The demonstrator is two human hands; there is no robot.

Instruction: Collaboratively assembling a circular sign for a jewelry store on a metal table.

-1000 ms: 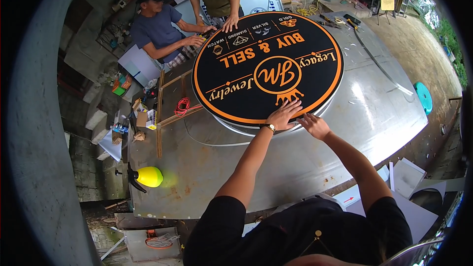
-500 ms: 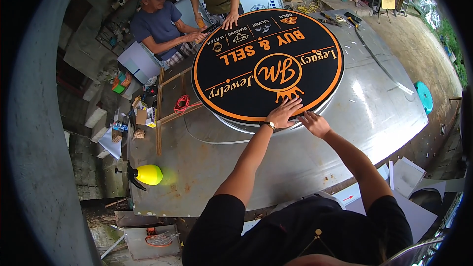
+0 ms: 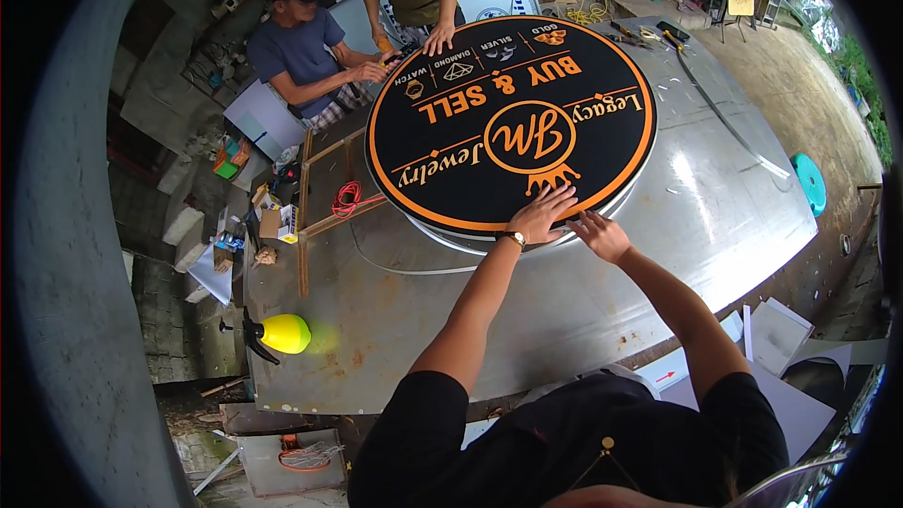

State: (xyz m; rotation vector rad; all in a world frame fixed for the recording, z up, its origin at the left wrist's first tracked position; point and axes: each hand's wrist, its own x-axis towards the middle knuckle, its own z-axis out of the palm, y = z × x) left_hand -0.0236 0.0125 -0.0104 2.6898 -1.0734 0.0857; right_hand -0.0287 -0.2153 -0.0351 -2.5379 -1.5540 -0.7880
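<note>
Your left hand (image 3: 543, 215) stays flat, fingers spread, on the round sign (image 3: 513, 127) atop the metal table (image 3: 423, 320); your right hand (image 3: 602, 236) stays half-curled at its near rim (gripping, I can't tell). Co-worker's hands (image 3: 369, 70) have shifted by the far-left edge; the sign seems steady enough.

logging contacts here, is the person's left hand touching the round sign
Touching: the head view shows the left hand resting on the round sign, fingers laid across its black face with no gap visible.
</note>
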